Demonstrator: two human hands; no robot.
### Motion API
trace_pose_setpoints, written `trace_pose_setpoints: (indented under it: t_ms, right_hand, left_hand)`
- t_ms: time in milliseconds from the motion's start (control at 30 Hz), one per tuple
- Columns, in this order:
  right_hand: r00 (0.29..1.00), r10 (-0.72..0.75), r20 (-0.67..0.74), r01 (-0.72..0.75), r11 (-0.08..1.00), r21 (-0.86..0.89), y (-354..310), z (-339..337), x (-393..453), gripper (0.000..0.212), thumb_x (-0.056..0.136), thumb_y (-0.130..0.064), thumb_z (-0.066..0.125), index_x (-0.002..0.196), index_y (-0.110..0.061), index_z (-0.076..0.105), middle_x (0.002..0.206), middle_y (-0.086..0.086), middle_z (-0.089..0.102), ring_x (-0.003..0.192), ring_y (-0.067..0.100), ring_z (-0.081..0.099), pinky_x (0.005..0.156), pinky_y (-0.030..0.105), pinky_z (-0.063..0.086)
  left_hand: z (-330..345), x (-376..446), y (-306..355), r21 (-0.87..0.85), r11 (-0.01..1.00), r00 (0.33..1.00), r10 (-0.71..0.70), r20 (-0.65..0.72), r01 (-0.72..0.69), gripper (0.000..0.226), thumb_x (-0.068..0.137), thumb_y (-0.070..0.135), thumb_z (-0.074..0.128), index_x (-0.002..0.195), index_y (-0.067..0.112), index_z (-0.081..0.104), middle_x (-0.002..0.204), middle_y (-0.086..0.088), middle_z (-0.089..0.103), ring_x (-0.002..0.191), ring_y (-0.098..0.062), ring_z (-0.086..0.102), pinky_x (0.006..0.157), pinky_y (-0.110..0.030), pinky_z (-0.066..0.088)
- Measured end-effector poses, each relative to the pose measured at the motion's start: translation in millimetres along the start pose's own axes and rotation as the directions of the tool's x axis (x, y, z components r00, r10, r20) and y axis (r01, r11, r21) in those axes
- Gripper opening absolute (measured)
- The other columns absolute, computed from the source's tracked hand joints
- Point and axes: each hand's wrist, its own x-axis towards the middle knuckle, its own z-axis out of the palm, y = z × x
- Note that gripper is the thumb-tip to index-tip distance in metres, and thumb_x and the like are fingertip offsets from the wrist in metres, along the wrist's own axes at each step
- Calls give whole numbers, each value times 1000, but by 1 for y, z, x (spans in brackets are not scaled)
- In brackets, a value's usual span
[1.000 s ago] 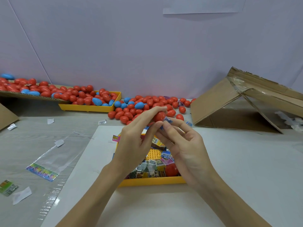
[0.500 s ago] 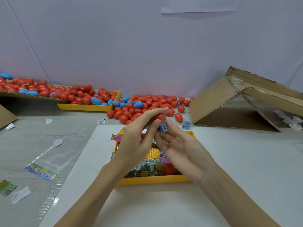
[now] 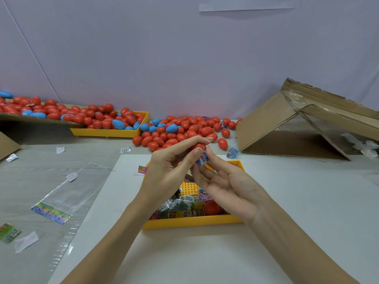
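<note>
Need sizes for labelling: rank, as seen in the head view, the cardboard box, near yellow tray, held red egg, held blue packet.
1. cardboard box
2. near yellow tray
3. held red egg, held blue packet: alike, both partly hidden; unranked

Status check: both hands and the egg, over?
Left hand pinches red egg, blue packet against it. Right hand open below, fingertips near packet. Nothing in the way above yellow tray.
</note>
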Motion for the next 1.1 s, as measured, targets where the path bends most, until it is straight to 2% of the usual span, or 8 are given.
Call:
trace_pose_setpoints:
  t_ms: [67, 200, 400, 533, 700, 833, 1000, 1100]
  right_hand:
    - [1000, 16, -4, -16, 1000, 0, -1, -1, 0, 38, 76, -8, 85, 112, 2, 77, 107, 21, 72, 90, 28, 75, 81, 31, 63]
    - [1000, 22, -16, -22, 1000, -1, 0, -1, -1, 33, 77, -10, 84, 108, 0, 79, 99, 18, 72, 83, 25, 73, 75, 28, 61]
    - [997, 60, -39, -59, 998, 38, 0, 1, 0, 40, 79, -18, 81, 112, 3, 75, 104, 18, 69, 87, 26, 73, 76, 30, 62]
    - [998, 63, -22, -62, 998, 29, -2, 0, -1, 52, 79, -19, 84, 123, 4, 71, 103, 17, 69, 86, 22, 68, 75, 26, 60]
    - [999, 47, 19, -46, 997, -64, -4, -2, -1, 28, 87, -16, 77, 110, 2, 77, 101, 18, 71, 85, 25, 69, 76, 29, 59]
    - [998, 34, 43, -30, 996, -83, -5, 1, -4, 26, 87, -15, 74, 107, 0, 79, 103, 17, 72, 90, 25, 72, 79, 28, 60]
    - [1000, 3, 21, -2, 999, -51, -2, 6, -4, 35, 78, -13, 78, 111, 1, 78, 112, 19, 71, 101, 25, 71, 81, 26, 62]
    - [1000, -18, -25, 17, 999, -39, -2, 5, -3, 39, 74, -11, 81, 112, 1, 77, 108, 19, 70, 98, 24, 70, 87, 30, 63]
  left_hand:
    - [0, 0, -1, 12, 1000, 1000, -19, 11, 19, 31, 102, 19, 59, 128, 7, 70, 124, 0, 74, 114, -16, 71, 89, -33, 61]
    - [-1, 1, 1, -1, 999, 999, -47, 11, 47, 29, 102, 20, 59, 125, 12, 72, 119, 4, 76, 94, -7, 72, 79, -20, 57]
    - [0, 3, 1, -86, 992, 995, -86, 55, 91, 27, 109, 19, 49, 128, 14, 68, 131, 3, 71, 121, -21, 67, 97, -45, 58]
    - [3, 3, 2, -129, 987, 994, -89, 70, 98, 29, 111, 15, 43, 133, 12, 63, 135, 1, 69, 120, -15, 67, 95, -35, 59]
    - [1, 2, 0, -55, 996, 995, -65, 81, 69, 31, 111, 16, 43, 135, 14, 63, 137, 2, 67, 133, -21, 59, 105, -44, 53]
    - [-1, 2, 1, -88, 994, 993, -53, 102, 62, 32, 108, 23, 51, 137, 16, 65, 137, 2, 68, 134, -19, 59, 104, -35, 53]
    - [0, 4, -1, -256, 958, 990, -115, 77, 131, 29, 106, 24, 56, 131, 16, 68, 134, -6, 69, 134, -25, 59, 106, -36, 52]
    - [1, 4, 0, -221, 966, 990, -118, 73, 131, 27, 106, 23, 55, 128, 15, 68, 131, -5, 70, 131, -24, 61, 104, -36, 53]
